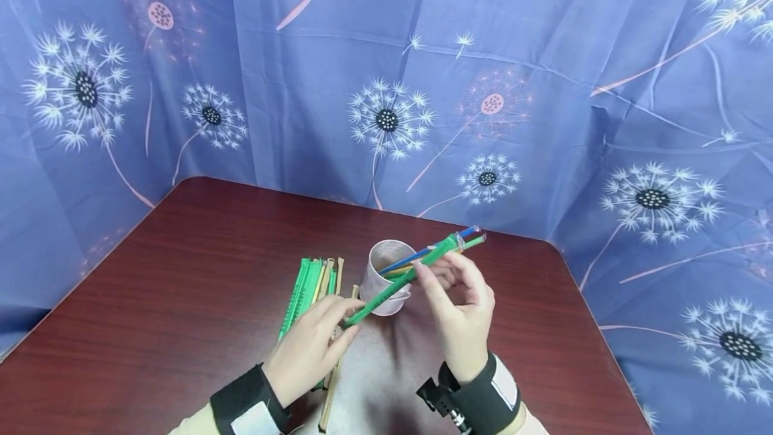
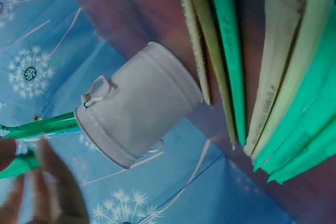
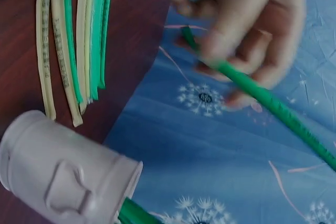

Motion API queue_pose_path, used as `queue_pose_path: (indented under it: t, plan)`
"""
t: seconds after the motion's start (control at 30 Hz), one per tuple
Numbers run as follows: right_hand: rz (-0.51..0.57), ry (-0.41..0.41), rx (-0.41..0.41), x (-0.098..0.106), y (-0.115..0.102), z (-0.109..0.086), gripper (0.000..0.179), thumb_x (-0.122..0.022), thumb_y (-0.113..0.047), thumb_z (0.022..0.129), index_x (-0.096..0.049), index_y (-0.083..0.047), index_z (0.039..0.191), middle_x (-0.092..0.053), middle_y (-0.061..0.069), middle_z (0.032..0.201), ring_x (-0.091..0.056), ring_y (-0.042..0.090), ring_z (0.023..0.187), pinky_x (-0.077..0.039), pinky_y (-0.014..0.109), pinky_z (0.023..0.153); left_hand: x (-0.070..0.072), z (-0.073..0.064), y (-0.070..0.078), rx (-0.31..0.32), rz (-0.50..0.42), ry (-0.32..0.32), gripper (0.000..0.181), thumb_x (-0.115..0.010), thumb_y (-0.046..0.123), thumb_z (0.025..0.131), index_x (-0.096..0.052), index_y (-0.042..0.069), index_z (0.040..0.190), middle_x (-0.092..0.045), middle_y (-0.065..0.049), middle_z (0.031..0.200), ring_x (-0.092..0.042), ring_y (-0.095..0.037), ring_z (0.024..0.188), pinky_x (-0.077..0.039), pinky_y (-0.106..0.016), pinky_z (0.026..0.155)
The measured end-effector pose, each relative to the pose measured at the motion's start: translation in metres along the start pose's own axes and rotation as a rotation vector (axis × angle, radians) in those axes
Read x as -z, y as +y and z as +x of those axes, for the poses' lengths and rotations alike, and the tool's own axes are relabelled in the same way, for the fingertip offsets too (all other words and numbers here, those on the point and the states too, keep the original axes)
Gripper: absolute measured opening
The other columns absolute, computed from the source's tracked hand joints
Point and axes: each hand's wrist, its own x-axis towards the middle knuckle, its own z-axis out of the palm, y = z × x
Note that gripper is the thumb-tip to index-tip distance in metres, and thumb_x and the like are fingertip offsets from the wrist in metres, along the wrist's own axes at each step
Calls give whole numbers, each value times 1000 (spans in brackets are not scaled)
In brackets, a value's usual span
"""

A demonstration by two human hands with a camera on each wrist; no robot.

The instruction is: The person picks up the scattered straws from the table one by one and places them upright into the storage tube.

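A long green wrapped stick [image 1: 377, 301] with dark print slants across the front of a small white pail [image 1: 394, 305]. My right hand [image 1: 461, 301] pinches its upper part between thumb and fingers. At the lower end, my left hand [image 1: 311, 341] holds it with thumb and fingertips, seen close up in the right wrist view. Blue and green sticks [image 1: 472, 231] lean out of the pail toward the right, partly behind the held stick. Left of the pail, several green and tan wrapped sticks [image 1: 304, 287] lie side by side, partly covered by my left hand.
A tan stick [image 1: 329, 398] lies on the dark red-brown table [image 1: 199, 274] below my left hand. The blue curtain [image 1: 302, 106] with dandelion prints hangs along the table's back and sides. Small handles [image 2: 97, 90] stick out from the pail's wall.
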Motion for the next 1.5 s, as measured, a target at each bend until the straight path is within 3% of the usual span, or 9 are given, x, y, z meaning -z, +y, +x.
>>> queue_pose_path:
  t: [0.17, 0.3, 0.43, 0.6, 0.87, 1.03, 1.2, 1.37, 1.5]
  plan:
    - [59, 125, 109, 5, 0, 11, 48, -65, 21, 80, -54, 14, 126, -73, 4, 91, -69, 13, 75, -54, 20, 67, -5, -11, -3, 202, 43, -233, 42, -75, 15, 84, -63, -1, 121, -65, -3, 95, -61, -13, 79, -54, -33, 66]
    - [82, 158, 215, 12, 5, 20, 53, -62, 24, 80, -48, 15, 130, -74, 12, 96, -72, 19, 80, -57, 24, 74, -10, -23, -8, 242, 46, -414, 46, -78, 18, 80, -63, -3, 118, -69, -10, 92, -67, -22, 79, -56, -40, 67]
    - [4, 177, 244, 19, 12, 24, 46, -63, 22, 81, -49, 18, 124, -74, 11, 95, -72, 17, 82, -57, 24, 76, -16, -30, -13, 256, 59, -507, 45, -83, 20, 74, -65, -1, 109, -70, -11, 85, -65, -23, 73, -54, -40, 62]
    - [-230, 211, 242, 26, 23, 23, 36, -67, 17, 81, -55, 17, 115, -75, 4, 93, -69, 9, 78, -54, 20, 73, -21, -35, -16, 249, 100, -518, 43, -87, 16, 64, -64, 0, 97, -63, -7, 72, -58, -19, 61, -50, -38, 54]
    - [-502, 205, 189, 37, 45, 19, 25, -74, 2, 83, -69, 12, 105, -73, 21, 85, -67, -2, 82, -51, 17, 73, -25, -39, -17, 231, 144, -461, 37, -86, 17, 65, -59, 4, 86, -56, -2, 64, -55, -17, 55, -46, -39, 50]
    - [-607, 126, 172, 42, 56, 14, 16, -73, -3, 85, -78, 3, 98, -75, 14, 84, -65, -1, 77, -47, 17, 71, -26, -40, -19, 292, 170, -434, 39, -87, 21, 65, -57, 4, 84, -56, -3, 61, -55, -19, 54, -46, -40, 48]
    - [-680, 26, 160, 45, 66, 8, 16, -72, -1, 86, -82, -1, 98, -77, 8, 82, -64, 9, 67, -43, 15, 61, -26, -41, -22, 294, 180, -444, 33, -83, 23, 70, -54, 10, 63, -48, 5, 53, -47, -12, 49, -41, -34, 45]
    - [-763, -53, 99, 47, 72, 3, 18, -73, 1, 83, -82, -1, 98, -78, 9, 86, -70, 19, 71, -52, 29, 61, -24, -40, -22, 272, 146, -454, 48, -77, 17, 72, -39, 18, 43, -24, 16, 43, -25, -4, 43, -26, -27, 40]
    - [-814, -120, 47, 47, 76, 1, 22, -76, 3, 78, -81, 2, 100, -78, 12, 92, -73, 26, 83, -56, 44, 69, -23, -38, -22, 295, 119, -464, 48, -70, 12, 69, -33, 22, 41, -16, 18, 42, -17, -3, 42, -18, -25, 40]
